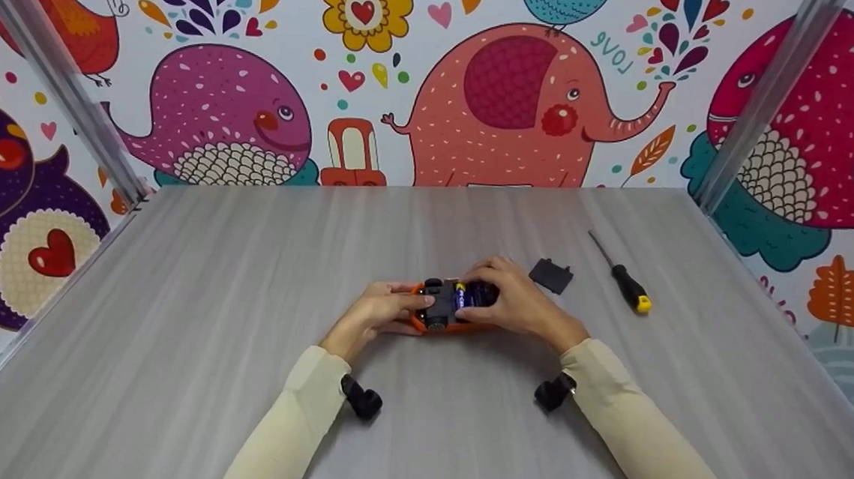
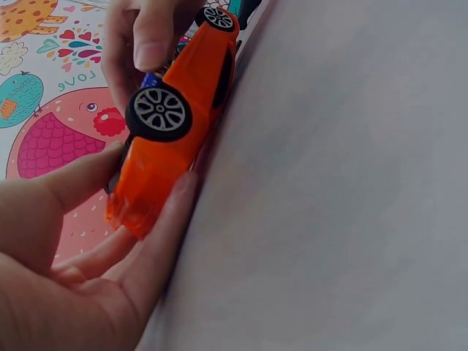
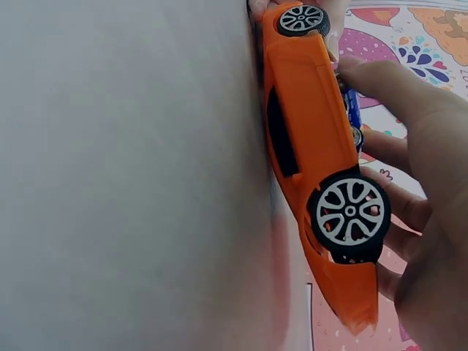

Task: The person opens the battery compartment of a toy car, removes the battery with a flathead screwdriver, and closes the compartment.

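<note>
An orange toy car [image 3: 311,110] lies upside down on the table, its black underside [image 1: 437,308] facing up. My left hand [image 1: 377,311] grips one end, thumb on the underside and fingers along the orange body, as the left wrist view shows. At the open battery compartment, my right hand [image 1: 520,299] pinches a blue battery [image 1: 460,296] between thumb and fingers. In the right wrist view, part of the blue battery [image 3: 354,110] shows above the car's side; the hand hides much of the compartment.
A small black battery cover [image 1: 551,276] lies just beyond the right hand. Farther right is a screwdriver [image 1: 628,287] with a black and yellow handle. The grey wood-grain table [image 1: 206,277] meets a wall [image 1: 376,101] printed with cartoon animals.
</note>
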The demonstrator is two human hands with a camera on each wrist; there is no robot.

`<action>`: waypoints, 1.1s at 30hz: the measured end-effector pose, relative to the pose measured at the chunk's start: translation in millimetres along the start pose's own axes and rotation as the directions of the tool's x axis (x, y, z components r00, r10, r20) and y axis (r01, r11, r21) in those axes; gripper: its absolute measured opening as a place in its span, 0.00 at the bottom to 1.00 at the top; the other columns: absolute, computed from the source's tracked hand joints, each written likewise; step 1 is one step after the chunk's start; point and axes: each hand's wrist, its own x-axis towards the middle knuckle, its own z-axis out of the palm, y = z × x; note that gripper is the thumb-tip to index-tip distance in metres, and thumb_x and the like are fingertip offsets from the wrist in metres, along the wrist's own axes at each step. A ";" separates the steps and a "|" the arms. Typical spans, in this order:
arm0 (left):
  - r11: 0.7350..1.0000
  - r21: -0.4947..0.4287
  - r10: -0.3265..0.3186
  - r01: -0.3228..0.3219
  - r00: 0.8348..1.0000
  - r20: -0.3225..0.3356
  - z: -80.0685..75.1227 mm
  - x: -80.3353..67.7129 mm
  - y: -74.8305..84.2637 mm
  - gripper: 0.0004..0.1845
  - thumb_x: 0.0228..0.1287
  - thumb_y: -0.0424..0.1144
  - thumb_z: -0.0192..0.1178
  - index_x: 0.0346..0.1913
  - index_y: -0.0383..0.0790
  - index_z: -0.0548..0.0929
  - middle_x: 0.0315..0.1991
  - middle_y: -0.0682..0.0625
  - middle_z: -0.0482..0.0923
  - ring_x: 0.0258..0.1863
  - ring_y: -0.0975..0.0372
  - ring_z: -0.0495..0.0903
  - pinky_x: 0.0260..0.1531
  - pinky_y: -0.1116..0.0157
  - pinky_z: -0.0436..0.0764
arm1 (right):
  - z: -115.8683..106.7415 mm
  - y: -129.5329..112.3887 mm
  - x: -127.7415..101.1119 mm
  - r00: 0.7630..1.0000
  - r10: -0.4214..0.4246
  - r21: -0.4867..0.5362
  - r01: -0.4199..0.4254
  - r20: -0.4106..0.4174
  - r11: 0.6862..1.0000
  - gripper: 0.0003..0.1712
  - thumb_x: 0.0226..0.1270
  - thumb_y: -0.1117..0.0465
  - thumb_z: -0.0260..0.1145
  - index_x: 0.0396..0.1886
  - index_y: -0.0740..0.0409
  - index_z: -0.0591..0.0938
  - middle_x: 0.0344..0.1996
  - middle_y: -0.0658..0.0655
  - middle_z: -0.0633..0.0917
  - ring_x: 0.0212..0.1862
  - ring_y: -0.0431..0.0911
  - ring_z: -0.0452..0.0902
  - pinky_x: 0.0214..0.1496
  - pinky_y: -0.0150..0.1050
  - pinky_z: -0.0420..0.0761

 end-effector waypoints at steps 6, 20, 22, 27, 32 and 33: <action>1.000 -0.007 0.008 -0.008 1.000 0.011 0.4 -0.1 -0.4 0.31 0.61 0.37 0.70 0.66 0.33 0.75 0.53 0.38 0.84 0.38 0.57 0.86 0.37 0.59 0.89 | -8.2 -4.2 -2.0 1.000 -0.027 0.038 0.027 -0.016 0.999 0.25 0.56 0.48 0.78 0.52 0.51 0.86 0.52 0.55 0.81 0.55 0.53 0.76 0.59 0.53 0.81; 0.999 -0.008 0.036 -0.036 0.999 0.016 -1.4 -0.5 -2.8 0.30 0.62 0.36 0.70 0.66 0.33 0.75 0.54 0.37 0.84 0.40 0.56 0.88 0.37 0.58 0.89 | -42.3 -15.6 -11.7 0.994 0.105 0.070 -0.108 0.037 0.992 0.29 0.59 0.41 0.74 0.57 0.48 0.82 0.50 0.52 0.86 0.55 0.51 0.79 0.62 0.54 0.79; 0.999 -0.009 0.037 -0.037 0.999 0.022 -1.5 -0.5 -2.5 0.30 0.62 0.36 0.70 0.66 0.33 0.75 0.54 0.37 0.84 0.40 0.56 0.88 0.38 0.58 0.89 | -46.4 -15.1 -12.0 0.995 0.094 0.069 -0.096 0.032 0.993 0.29 0.59 0.42 0.74 0.56 0.48 0.82 0.47 0.51 0.86 0.52 0.49 0.79 0.59 0.53 0.80; 0.999 -0.015 0.031 -0.030 0.999 0.032 0.0 0.8 -1.5 0.31 0.62 0.36 0.70 0.66 0.32 0.74 0.53 0.36 0.84 0.40 0.56 0.88 0.38 0.57 0.89 | -57.6 -10.8 -17.9 0.994 0.105 0.073 -0.104 -0.014 0.992 0.29 0.59 0.44 0.75 0.57 0.50 0.82 0.44 0.52 0.86 0.48 0.49 0.80 0.55 0.51 0.81; 1.000 -0.019 0.019 -0.019 1.000 0.021 -1.2 -0.5 -1.1 0.31 0.61 0.36 0.70 0.67 0.32 0.74 0.52 0.36 0.85 0.37 0.57 0.87 0.36 0.59 0.89 | -68.8 -4.6 -28.5 0.984 0.179 0.062 -0.177 -0.015 0.982 0.30 0.59 0.41 0.74 0.58 0.49 0.81 0.44 0.53 0.85 0.48 0.51 0.80 0.53 0.47 0.81; 1.000 -0.018 0.020 -0.019 1.000 0.021 -1.7 -0.8 -1.5 0.31 0.62 0.36 0.70 0.67 0.32 0.74 0.52 0.36 0.85 0.36 0.58 0.87 0.36 0.59 0.89 | -70.9 -3.1 -30.7 0.982 0.191 0.060 -0.190 -0.012 0.980 0.30 0.59 0.41 0.74 0.58 0.49 0.81 0.44 0.53 0.85 0.48 0.52 0.80 0.53 0.47 0.81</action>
